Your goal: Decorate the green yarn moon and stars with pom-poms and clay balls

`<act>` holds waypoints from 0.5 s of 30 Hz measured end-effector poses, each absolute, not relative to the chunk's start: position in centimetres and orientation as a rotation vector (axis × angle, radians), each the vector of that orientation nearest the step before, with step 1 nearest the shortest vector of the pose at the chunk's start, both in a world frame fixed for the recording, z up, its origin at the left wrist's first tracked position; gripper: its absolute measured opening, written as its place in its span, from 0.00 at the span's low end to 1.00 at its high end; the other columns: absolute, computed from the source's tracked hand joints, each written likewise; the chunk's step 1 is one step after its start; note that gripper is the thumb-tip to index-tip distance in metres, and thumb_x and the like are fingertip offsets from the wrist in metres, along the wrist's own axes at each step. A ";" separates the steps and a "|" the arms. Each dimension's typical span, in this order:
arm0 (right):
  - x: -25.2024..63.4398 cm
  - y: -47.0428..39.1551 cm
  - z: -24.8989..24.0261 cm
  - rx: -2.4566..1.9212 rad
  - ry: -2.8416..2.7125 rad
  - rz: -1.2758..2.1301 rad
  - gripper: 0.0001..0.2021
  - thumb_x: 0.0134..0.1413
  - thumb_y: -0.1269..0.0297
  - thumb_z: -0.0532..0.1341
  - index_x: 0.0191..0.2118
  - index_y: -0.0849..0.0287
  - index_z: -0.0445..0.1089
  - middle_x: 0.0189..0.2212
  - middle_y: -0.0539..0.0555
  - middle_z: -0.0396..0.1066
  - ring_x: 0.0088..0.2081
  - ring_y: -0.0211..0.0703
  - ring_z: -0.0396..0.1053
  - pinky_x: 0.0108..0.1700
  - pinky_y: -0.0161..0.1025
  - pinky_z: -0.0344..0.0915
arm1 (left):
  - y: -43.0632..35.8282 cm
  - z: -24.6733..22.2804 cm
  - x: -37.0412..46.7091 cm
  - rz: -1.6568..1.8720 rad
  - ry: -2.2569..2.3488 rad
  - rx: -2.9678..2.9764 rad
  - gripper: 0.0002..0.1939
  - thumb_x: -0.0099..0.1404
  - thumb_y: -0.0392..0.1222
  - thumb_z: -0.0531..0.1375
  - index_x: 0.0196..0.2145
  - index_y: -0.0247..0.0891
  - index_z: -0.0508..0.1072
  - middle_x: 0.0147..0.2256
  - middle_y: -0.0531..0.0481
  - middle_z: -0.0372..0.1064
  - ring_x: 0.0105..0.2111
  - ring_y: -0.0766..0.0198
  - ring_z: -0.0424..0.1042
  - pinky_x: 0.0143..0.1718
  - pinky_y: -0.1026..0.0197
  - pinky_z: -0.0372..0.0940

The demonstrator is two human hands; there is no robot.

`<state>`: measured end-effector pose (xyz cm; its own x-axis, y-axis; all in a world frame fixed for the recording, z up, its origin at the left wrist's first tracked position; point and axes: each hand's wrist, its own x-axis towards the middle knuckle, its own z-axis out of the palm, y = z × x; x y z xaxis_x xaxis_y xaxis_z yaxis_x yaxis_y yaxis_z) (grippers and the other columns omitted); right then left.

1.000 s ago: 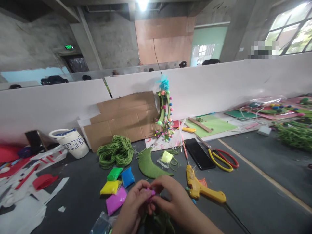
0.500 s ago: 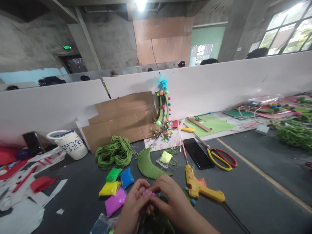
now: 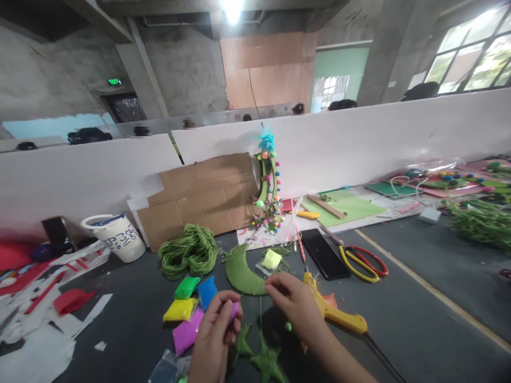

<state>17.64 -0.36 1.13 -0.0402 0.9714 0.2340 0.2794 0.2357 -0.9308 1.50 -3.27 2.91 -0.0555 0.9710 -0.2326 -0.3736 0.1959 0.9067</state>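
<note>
Hands part, purple clay stays on the left

The two hands, together over the purple clay (image 3: 235, 310) a moment ago, are now apart. The left hand (image 3: 213, 332) keeps the lump, its fingers curled closely around it. The right hand (image 3: 297, 306) is up and away from it, thumb and forefinger drawn to a narrow pinch in front of the tip of the green moon (image 3: 241, 274); whether a scrap of clay sits between them, I cannot tell. The shaping seems to be paused, or a bit may have been plucked off.

The gap also shows the work below more plainly: two green stars (image 3: 265, 361) lie between and below the hands, and a thin green string (image 3: 261, 319) runs up from one toward the moon. Left of the left fingers, a purple packet (image 3: 187, 334) rests on the tabletop (image 3: 131, 319).

As for writing, the white bucket (image 3: 120, 242), far left beyond the left fingers, bears blue hand-drawn characters I cannot read. The glowing green sign (image 3: 114, 82) on the back wall is too small to read. No brand shows on the dark phone (image 3: 325, 254) beyond the right fingers.
</note>
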 end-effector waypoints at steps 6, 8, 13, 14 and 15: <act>16.6 -1.2 2.0 -1.051 -1.505 1.169 0.03 0.49 0.66 0.61 0.31 0.60 0.70 0.26 0.49 0.69 0.28 0.38 0.67 0.31 0.32 0.63 | -1.7 2.6 0.8 1.204 1.041 0.442 0.11 0.55 0.28 0.62 0.38 0.31 0.72 0.26 0.51 0.70 0.20 0.76 0.65 0.20 0.74 0.61; 15.9 -1.9 2.4 -1.041 -1.544 1.161 0.02 0.49 0.69 0.59 0.29 0.60 0.69 0.24 0.49 0.69 0.27 0.38 0.66 0.30 0.32 0.62 | -1.1 2.8 1.3 1.230 1.063 0.389 0.07 0.57 0.27 0.60 0.34 0.30 0.72 0.27 0.48 0.73 0.21 0.73 0.69 0.22 0.72 0.64; 15.0 -3.1 2.4 -1.035 -1.805 0.800 0.10 0.49 0.74 0.56 0.39 0.58 0.67 0.29 0.50 0.72 0.30 0.39 0.69 0.33 0.33 0.64 | -0.4 2.8 3.6 1.175 0.884 0.314 0.08 0.63 0.38 0.55 0.34 0.31 0.73 0.37 0.37 0.76 0.35 0.58 0.76 0.39 0.56 0.70; 14.8 -3.1 2.0 -1.031 -1.866 0.682 0.11 0.49 0.74 0.56 0.40 0.58 0.66 0.29 0.50 0.72 0.30 0.40 0.69 0.32 0.33 0.64 | -0.4 2.5 4.0 1.154 0.824 0.297 0.10 0.64 0.38 0.55 0.35 0.31 0.73 0.39 0.37 0.75 0.38 0.57 0.75 0.44 0.54 0.68; 14.6 -3.1 1.5 -1.017 -1.926 0.547 0.10 0.50 0.73 0.55 0.40 0.58 0.66 0.29 0.51 0.71 0.30 0.40 0.68 0.32 0.34 0.64 | -0.4 2.1 4.2 1.148 0.771 0.282 0.11 0.65 0.39 0.54 0.35 0.31 0.74 0.41 0.36 0.75 0.41 0.56 0.74 0.47 0.54 0.66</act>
